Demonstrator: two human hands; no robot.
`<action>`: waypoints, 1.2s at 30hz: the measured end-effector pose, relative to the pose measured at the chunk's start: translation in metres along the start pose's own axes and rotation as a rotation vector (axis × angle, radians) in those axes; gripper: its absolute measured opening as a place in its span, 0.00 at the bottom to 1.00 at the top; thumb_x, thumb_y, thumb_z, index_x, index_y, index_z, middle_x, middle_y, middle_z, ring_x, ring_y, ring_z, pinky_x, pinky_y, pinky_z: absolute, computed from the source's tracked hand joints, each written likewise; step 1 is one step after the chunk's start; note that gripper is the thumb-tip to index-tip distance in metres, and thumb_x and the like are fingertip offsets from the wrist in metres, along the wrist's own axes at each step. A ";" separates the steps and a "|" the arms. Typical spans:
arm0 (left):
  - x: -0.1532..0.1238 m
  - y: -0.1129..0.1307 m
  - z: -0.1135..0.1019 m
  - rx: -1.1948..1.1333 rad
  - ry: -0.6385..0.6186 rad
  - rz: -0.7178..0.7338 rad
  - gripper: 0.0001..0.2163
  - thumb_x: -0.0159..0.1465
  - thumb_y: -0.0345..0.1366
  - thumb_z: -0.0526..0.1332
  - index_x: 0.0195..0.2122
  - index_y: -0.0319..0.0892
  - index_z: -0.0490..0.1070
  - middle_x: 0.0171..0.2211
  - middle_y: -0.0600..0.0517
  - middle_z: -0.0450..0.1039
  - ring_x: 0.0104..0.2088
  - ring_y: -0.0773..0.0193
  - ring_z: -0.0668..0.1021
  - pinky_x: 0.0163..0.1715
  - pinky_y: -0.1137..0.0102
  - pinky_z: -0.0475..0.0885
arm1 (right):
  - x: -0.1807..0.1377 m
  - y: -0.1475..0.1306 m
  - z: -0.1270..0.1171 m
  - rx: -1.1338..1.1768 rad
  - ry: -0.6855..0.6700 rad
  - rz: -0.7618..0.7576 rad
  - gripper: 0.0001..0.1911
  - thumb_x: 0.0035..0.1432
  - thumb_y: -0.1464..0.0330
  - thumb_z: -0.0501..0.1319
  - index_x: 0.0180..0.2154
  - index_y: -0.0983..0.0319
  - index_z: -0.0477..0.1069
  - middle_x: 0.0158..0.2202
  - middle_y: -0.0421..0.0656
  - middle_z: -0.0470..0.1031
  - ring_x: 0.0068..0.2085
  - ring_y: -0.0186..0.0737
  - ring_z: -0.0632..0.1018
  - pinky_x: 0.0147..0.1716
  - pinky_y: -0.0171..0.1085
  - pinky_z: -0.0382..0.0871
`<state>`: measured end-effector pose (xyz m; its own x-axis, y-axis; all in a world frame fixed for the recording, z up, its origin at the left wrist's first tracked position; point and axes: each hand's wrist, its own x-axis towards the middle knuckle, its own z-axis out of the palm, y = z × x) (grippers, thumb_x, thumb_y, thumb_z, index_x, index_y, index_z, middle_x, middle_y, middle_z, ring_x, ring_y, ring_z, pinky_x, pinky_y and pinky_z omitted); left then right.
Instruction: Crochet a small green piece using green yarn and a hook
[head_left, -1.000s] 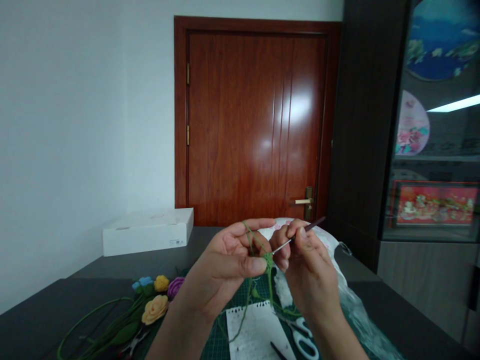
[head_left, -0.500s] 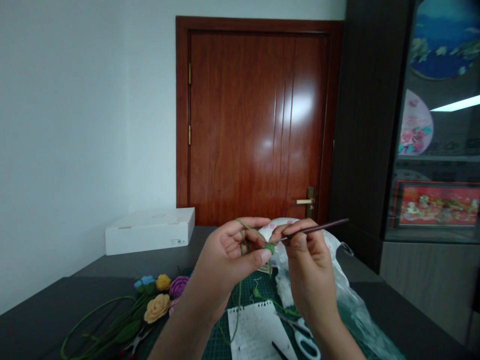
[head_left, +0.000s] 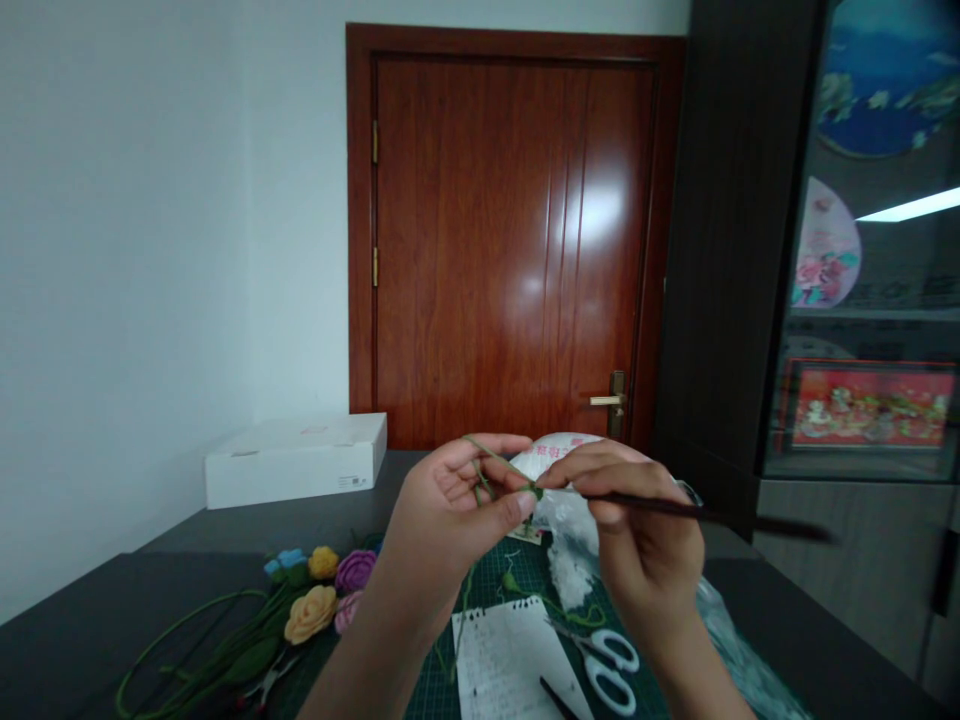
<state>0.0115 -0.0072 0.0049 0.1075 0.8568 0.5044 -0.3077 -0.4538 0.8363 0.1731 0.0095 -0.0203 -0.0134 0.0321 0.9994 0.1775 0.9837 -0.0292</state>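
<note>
Head view: left hand [head_left: 450,510] raised over table, thumb and forefinger pinched on small green crocheted piece [head_left: 535,490]. Thin green yarn strand [head_left: 480,468] crosses its fingers and trails down toward table. Right hand [head_left: 637,530] just beside, fingers closed round slim dark crochet hook [head_left: 705,514]; tip at green piece, shaft pointing right, blurred.

Below hands: green cutting mat [head_left: 442,685] on dark grey table [head_left: 75,640], white spiral notepad [head_left: 502,660], white-handled scissors [head_left: 609,668], crumpled clear plastic bag [head_left: 570,525].

Left on table: bunch of crocheted flowers [head_left: 311,612] with green stems; flat white cardboard box [head_left: 296,460] further back.
</note>
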 end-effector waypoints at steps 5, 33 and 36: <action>-0.001 -0.002 0.005 0.062 0.065 0.116 0.14 0.54 0.22 0.71 0.41 0.41 0.82 0.29 0.54 0.79 0.31 0.68 0.79 0.34 0.76 0.74 | -0.001 -0.004 0.003 -0.336 -0.113 -0.176 0.07 0.66 0.74 0.60 0.39 0.55 0.72 0.35 0.41 0.82 0.38 0.43 0.80 0.38 0.45 0.76; 0.002 -0.002 -0.005 0.062 -0.041 0.184 0.19 0.56 0.21 0.71 0.49 0.40 0.79 0.29 0.55 0.78 0.32 0.70 0.77 0.34 0.77 0.73 | -0.006 -0.007 0.007 -0.129 0.135 0.224 0.07 0.69 0.69 0.57 0.36 0.60 0.71 0.28 0.38 0.71 0.30 0.35 0.74 0.32 0.36 0.66; 0.004 -0.001 -0.010 -0.126 -0.194 0.079 0.20 0.54 0.21 0.72 0.48 0.40 0.80 0.30 0.54 0.78 0.31 0.71 0.77 0.32 0.78 0.73 | 0.000 -0.006 0.009 0.396 0.164 0.625 0.14 0.69 0.63 0.59 0.30 0.61 0.70 0.24 0.36 0.66 0.26 0.31 0.68 0.27 0.33 0.62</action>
<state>0.0032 -0.0012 0.0040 0.2542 0.7512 0.6092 -0.4363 -0.4731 0.7654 0.1632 0.0050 -0.0200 0.1252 0.6087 0.7835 -0.2632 0.7817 -0.5653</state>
